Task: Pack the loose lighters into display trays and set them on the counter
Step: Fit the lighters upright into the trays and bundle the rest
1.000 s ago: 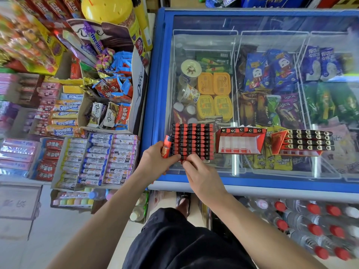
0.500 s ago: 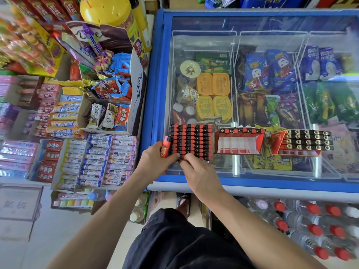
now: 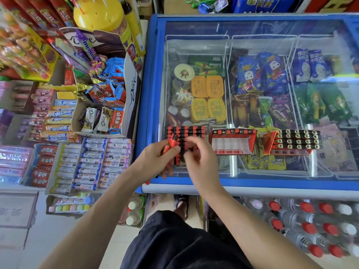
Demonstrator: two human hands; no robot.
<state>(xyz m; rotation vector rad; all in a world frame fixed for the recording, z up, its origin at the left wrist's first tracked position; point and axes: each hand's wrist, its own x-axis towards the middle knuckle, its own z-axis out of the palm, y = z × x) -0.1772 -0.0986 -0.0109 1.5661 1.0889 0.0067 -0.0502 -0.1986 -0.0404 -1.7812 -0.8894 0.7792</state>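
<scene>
Head view: left hand [image 3: 153, 162] grips lighter [image 3: 171, 144]; right hand [image 3: 200, 160] blurred, grip unclear.

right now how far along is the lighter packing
Partly done. The right tray on the freezer lid looks full; the middle tray holds one row. The left hand grips a lighter, and the right hand hovers over the loose lighters left.

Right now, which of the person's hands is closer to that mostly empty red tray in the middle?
Right. The right hand hovers over the block of lighters just left of the nearly empty tray. The left hand, gripping a red lighter, is farther left.
</scene>
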